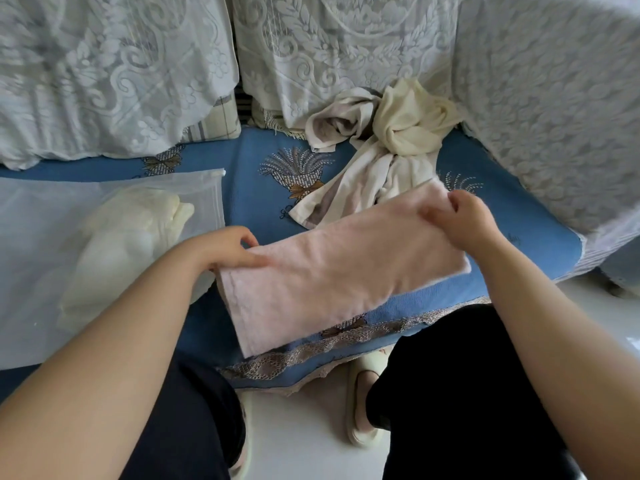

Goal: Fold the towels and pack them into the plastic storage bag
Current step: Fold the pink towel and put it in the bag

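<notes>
Blue woven cover with gold-and-white bouquet motifs lies over a sofa seat (242, 188), which fills the middle of the view; a band of brown lace trim (311, 355) runs along its front edge. White lace covers (104, 71) drape the back cushions along the seat's rear edge, and another drapes the arm (554, 98) at the right end.

A clear plastic storage bag (41, 244) lies flat at the left end of the seat, its opening toward the middle. A cream towel (131, 244) is already inside it.

A long pink towel (339, 271), folded into a narrow strip, lies slantwise near the front edge, its left end hanging just over the trim and its right end raised toward the back. The person's left hand (225, 249) grips the strip's left end, thumb on top and fingers curled behind the edge. The right hand (464, 220) pinches the far right corner between curled fingers and thumb, lifting it slightly; motion blurs it.

A heap of unfolded towels (377, 143), cream and off-white with a grey-brown border, sits at the rear edge, just behind the pink strip's right end.

Below the front edge are the person's knees in dark trousers (450, 375) and pale slippers (363, 410) on a white floor.
</notes>
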Demonstrator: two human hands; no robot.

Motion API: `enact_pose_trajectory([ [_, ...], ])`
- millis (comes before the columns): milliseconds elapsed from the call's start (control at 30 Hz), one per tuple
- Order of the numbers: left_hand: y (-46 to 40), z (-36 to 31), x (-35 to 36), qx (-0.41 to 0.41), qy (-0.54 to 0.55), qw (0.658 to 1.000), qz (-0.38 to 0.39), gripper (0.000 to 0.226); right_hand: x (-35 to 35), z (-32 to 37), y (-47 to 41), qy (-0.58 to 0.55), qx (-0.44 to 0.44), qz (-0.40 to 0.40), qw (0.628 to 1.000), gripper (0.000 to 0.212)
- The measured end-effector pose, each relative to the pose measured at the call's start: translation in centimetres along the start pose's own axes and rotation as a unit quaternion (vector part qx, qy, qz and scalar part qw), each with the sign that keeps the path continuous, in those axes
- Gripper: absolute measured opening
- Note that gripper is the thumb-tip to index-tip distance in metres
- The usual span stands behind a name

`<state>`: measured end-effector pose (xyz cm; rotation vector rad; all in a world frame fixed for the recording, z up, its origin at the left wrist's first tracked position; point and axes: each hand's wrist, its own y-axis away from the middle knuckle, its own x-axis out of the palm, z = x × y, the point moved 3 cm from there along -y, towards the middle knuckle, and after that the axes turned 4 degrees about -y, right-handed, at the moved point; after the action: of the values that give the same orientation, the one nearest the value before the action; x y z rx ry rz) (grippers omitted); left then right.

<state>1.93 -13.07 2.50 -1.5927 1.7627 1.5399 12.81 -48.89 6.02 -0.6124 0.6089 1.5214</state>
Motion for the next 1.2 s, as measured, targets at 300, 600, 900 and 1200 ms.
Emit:
enact_pose_trajectory([
  [300,0.5,2.1,2.8,-0.125,0.257,0.958,-0.039,0.070,10.5,6.8,7.2,0.218,-0.350,0.174,0.894,0.047],
  [600,5.3,1.2,5.2,-0.098,0.333,0.938,-0.008,0.108,17.7,6.1,10.1,0.278,-0.284,0.340,0.853,0.092],
  [900,5.9,-8.8,6.1,0.111,0.402,0.908,-0.041,0.094,9.2,5.7,5.2,-0.237,0.071,0.294,0.923,0.046],
  [1200,3.8,-11.5,8.8,0.063,0.387,0.919,-0.032,0.057,11.3,2.7,7.2,-0.102,0.041,0.326,0.939,0.078],
])
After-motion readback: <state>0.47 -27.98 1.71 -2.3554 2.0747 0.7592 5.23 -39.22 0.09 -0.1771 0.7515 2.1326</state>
